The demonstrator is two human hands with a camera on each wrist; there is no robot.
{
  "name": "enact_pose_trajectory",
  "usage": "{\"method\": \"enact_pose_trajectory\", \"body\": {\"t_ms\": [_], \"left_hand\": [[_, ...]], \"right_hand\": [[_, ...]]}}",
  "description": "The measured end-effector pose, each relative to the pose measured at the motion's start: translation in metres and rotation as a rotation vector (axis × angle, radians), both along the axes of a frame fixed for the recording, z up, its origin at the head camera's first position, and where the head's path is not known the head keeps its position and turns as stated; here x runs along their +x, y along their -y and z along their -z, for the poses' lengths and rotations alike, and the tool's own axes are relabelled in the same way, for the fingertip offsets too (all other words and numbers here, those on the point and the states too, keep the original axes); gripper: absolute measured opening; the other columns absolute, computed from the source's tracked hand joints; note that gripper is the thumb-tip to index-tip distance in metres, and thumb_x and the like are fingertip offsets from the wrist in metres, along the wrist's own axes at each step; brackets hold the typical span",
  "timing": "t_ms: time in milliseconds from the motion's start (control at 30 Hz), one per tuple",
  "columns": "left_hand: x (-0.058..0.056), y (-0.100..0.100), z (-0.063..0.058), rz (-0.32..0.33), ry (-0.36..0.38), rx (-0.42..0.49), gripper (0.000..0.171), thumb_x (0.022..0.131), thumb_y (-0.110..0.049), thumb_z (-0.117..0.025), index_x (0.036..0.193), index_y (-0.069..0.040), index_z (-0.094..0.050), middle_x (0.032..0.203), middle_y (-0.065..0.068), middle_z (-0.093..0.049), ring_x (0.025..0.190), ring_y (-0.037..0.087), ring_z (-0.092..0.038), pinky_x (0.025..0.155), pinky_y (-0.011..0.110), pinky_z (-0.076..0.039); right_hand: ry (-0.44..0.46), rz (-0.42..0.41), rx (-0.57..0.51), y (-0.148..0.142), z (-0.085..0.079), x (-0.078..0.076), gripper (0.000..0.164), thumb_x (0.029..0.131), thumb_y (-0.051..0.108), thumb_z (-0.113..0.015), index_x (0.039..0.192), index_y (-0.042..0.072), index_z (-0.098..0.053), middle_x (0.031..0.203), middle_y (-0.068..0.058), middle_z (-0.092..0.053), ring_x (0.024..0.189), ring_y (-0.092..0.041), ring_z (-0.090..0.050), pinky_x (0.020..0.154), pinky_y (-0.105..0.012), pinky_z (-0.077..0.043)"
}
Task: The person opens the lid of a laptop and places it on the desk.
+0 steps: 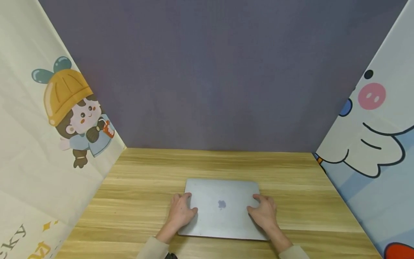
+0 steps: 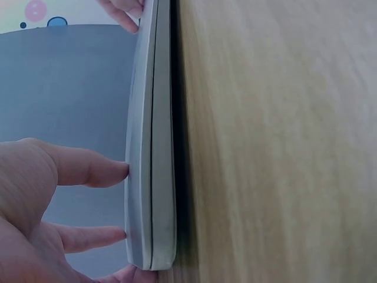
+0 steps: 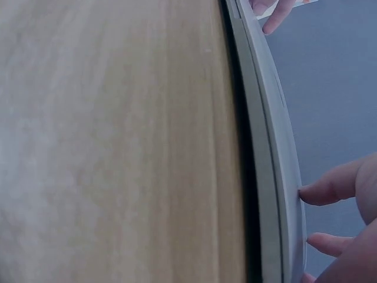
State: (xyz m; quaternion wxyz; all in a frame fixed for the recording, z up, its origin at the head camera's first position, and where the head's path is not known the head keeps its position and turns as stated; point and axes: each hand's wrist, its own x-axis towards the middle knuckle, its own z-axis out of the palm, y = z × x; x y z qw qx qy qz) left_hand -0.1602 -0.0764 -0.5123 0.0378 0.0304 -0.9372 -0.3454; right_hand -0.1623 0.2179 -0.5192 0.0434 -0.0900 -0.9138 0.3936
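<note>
A closed silver laptop (image 1: 223, 223) with an apple logo on its lid lies flat on the wooden table. At its left side the left hand (image 1: 182, 212) grips the edge, thumb and index finger on the lid. The right hand (image 1: 264, 212) holds the opposite edge in the same way. In the left wrist view the laptop's front edge (image 2: 162, 147) shows the thin seam between lid and base, with the left hand (image 2: 35, 206) against its near end. The right wrist view shows the right hand (image 3: 353, 218) with two fingertips on the lid (image 3: 288, 153). The fingers beyond the side edges are mostly hidden.
The wood-grain table (image 1: 145, 172) stretches around the laptop. A dark grey panel (image 1: 207, 79) stands behind it. Cartoon-printed cloths rise on the left (image 1: 38, 151) and on the right (image 1: 388, 201).
</note>
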Motion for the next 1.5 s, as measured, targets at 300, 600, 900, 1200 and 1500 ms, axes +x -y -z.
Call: {"method": "enact_pose_trajectory", "body": {"t_ms": [300, 600, 900, 1200, 1500], "left_hand": [[0.002, 0.006, 0.001, 0.014, 0.009, -0.006, 0.057, 0.074, -0.013, -0.084, 0.125, 0.004, -0.066, 0.111, 0.024, -0.054, 0.102, 0.034, -0.050, 0.081, 0.050, -0.051], [0.005, 0.015, -0.005, 0.091, -0.008, -0.066, 0.056, 0.075, -0.014, -0.084, 0.123, 0.007, -0.066, 0.109, 0.023, -0.057, 0.100, 0.035, -0.055, 0.083, 0.050, -0.052], [0.011, 0.023, -0.002, 0.146, 0.020, -0.129, 0.059, 0.080, -0.020, -0.082, 0.129, 0.007, -0.062, 0.119, 0.025, -0.056, 0.109, 0.039, -0.056, 0.090, 0.055, -0.054], [0.018, 0.033, -0.001, 0.278, -0.028, -0.197, 0.060, 0.086, -0.022, -0.077, 0.134, 0.008, -0.058, 0.133, 0.026, -0.053, 0.122, 0.041, -0.052, 0.101, 0.057, -0.049], [0.025, 0.045, -0.002, 0.479, -0.029, -0.276, 0.069, 0.091, -0.035, -0.073, 0.144, 0.003, -0.051, 0.148, 0.029, -0.041, 0.137, 0.047, -0.039, 0.110, 0.062, -0.039]], "right_hand": [[0.043, 0.006, -0.004, 0.003, 0.001, 0.004, 0.056, 0.077, 0.007, -0.076, 0.129, -0.009, -0.061, 0.132, -0.039, -0.044, 0.126, -0.053, -0.035, 0.101, -0.066, -0.037], [0.044, -0.122, 0.114, -0.008, -0.001, 0.011, 0.056, 0.081, 0.014, -0.078, 0.128, -0.010, -0.060, 0.130, -0.036, -0.048, 0.123, -0.052, -0.045, 0.100, -0.065, -0.043], [-0.048, -0.243, 0.285, -0.009, -0.006, 0.028, 0.058, 0.078, 0.020, -0.082, 0.123, -0.012, -0.063, 0.123, -0.033, -0.056, 0.118, -0.051, -0.051, 0.098, -0.062, -0.046], [-0.093, -0.376, 0.374, -0.003, -0.006, 0.046, 0.054, 0.082, 0.034, -0.082, 0.120, -0.001, -0.069, 0.126, -0.020, -0.060, 0.124, -0.043, -0.052, 0.105, -0.057, -0.043], [-0.120, -0.532, 0.450, -0.001, -0.007, 0.059, 0.076, 0.078, 0.056, -0.079, 0.128, 0.001, -0.065, 0.136, -0.019, -0.055, 0.129, -0.041, -0.049, 0.109, -0.060, -0.039]]}}
